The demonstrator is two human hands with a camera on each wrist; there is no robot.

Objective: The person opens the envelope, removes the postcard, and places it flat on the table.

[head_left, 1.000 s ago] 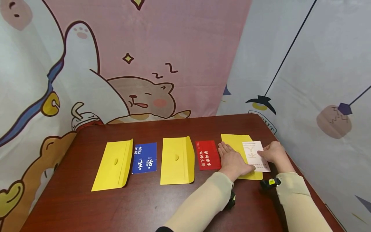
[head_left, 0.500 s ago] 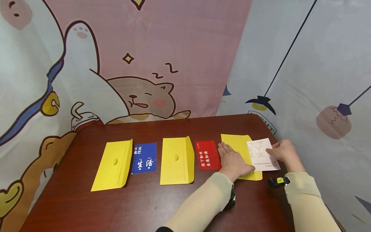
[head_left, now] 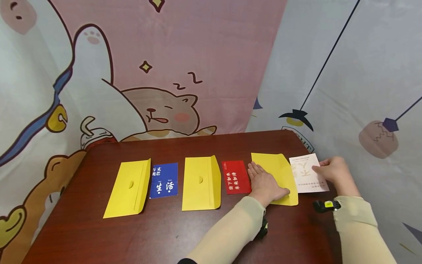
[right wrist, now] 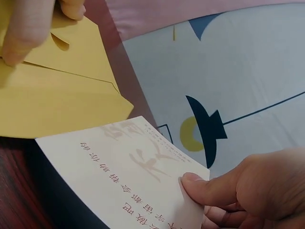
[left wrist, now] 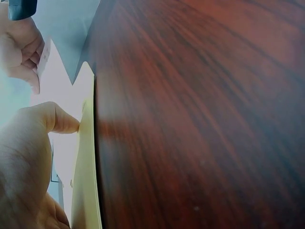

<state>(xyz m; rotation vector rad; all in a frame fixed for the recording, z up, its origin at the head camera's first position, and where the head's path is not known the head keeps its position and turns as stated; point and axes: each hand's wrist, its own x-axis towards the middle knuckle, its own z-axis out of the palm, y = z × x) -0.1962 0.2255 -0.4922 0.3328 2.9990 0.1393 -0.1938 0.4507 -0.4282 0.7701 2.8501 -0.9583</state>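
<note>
A white card [head_left: 304, 176] with gold and red lettering is pinched by its right edge between the thumb and fingers of my right hand [head_left: 334, 176]. Beside it on the table lies a yellow envelope [head_left: 280, 168], its flap end toward the card. My left hand [head_left: 265, 185] rests on that envelope with fingers extended, hiding its left part. In the right wrist view the card [right wrist: 128, 171] stands right at the edge of the envelope flap [right wrist: 62, 105]. Just left of my left hand is a red card [head_left: 235, 178] with white writing.
Farther left on the dark wooden table [head_left: 158, 234] lie a second yellow envelope [head_left: 199, 190], a blue card [head_left: 164, 179] and a third yellow envelope [head_left: 125, 194]. A cartoon-printed cloth [head_left: 211, 55] hangs behind the table and along its right side.
My right hand has moved right with the white card, which overlapped the envelope before and now sits beyond its flap. My left hand has stayed in place.
</note>
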